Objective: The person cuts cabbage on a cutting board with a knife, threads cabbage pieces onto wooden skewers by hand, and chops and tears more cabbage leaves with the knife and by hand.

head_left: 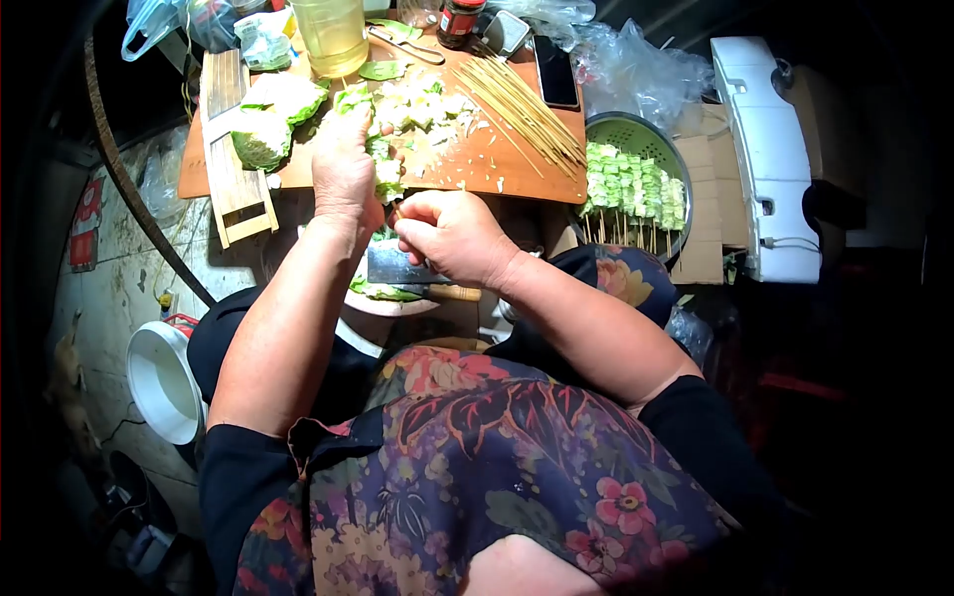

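Wooden tabletop fills the upper middle of the view. Green colander sits just beside its right edge; loaded cabbage skewers stand in it side by side, stick ends toward the person. Wooden frame lies at the left edge, a large cabbage piece resting partly on it. Skewer bundle lies aslant at the right, beside the pile of cut cabbage.

Left hand: over the near edge of the tabletop, fingers curled at a column of cabbage squares (fingertips partly hidden; exact grip cannot be told). Right hand: just below the squares, thumb and forefinger together, apparently pinching a thin stick. Cleaver lies below the hands, handle pointing right. Phone: near the far right corner.
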`<action>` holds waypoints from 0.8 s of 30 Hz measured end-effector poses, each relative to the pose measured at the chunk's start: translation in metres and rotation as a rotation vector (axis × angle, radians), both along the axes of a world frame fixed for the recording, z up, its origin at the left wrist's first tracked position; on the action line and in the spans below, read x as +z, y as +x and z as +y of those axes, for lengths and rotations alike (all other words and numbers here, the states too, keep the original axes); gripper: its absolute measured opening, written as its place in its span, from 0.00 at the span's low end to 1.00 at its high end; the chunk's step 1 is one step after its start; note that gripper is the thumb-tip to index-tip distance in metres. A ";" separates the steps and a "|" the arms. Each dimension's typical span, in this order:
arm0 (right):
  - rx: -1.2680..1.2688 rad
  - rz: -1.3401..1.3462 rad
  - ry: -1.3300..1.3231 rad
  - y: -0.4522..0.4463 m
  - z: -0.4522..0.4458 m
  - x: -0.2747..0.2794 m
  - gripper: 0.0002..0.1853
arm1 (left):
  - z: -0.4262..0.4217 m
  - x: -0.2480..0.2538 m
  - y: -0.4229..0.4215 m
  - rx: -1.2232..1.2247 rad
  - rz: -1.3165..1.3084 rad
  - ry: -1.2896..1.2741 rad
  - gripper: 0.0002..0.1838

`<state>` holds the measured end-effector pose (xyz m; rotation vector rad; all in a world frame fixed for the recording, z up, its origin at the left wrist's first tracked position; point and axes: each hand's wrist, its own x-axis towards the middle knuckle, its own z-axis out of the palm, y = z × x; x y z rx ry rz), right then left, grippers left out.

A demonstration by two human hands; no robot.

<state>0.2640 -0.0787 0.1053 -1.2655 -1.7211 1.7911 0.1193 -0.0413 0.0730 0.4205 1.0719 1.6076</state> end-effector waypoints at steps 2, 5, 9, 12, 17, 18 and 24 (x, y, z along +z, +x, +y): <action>0.007 -0.015 0.005 -0.004 -0.004 0.005 0.08 | -0.005 0.004 -0.005 0.007 0.008 -0.016 0.13; -0.005 0.005 0.065 -0.009 -0.012 0.004 0.08 | -0.009 0.009 -0.007 0.021 -0.030 -0.039 0.13; 0.001 0.015 0.010 -0.009 -0.022 0.006 0.08 | -0.018 0.013 -0.007 -0.018 -0.017 -0.040 0.14; -0.046 0.060 -0.074 -0.006 -0.030 0.001 0.08 | -0.024 0.017 -0.004 -0.092 -0.013 -0.048 0.15; -0.170 0.067 -0.137 0.015 -0.038 0.004 0.08 | -0.033 0.035 -0.004 -0.388 -0.136 -0.064 0.27; -0.187 0.069 -0.128 0.021 -0.039 0.006 0.08 | -0.029 0.020 -0.011 -0.485 -0.037 -0.117 0.34; -0.341 0.135 -0.114 0.071 -0.040 0.028 0.08 | -0.026 0.000 -0.013 -0.398 0.041 -0.206 0.42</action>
